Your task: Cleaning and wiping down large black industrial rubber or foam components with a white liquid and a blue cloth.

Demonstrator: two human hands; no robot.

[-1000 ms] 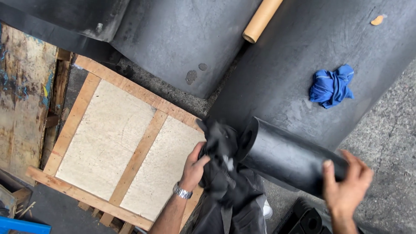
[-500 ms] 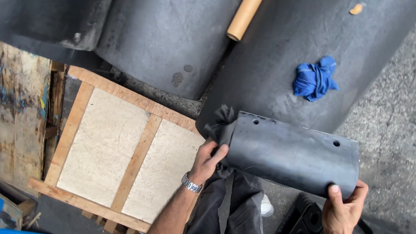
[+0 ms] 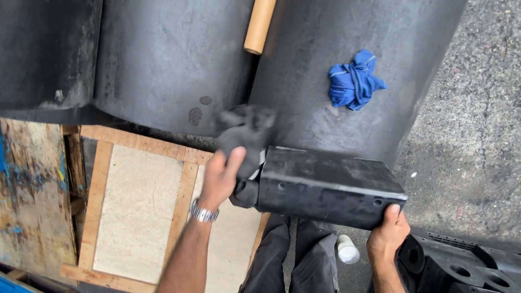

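Between both hands' fingers point(image 3: 392, 212) sits a black block point(image 3: 328, 187).

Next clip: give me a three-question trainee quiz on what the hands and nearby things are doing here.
1. True or false: the left hand holds a dark rag at the end of the black box-shaped part.
2. Which hand supports the part's far corner?
3. The blue cloth lies: A) on the wooden frame, B) on the grey sheet, C) in a hand.

Key: 1 true; 2 the right hand; 3 B.
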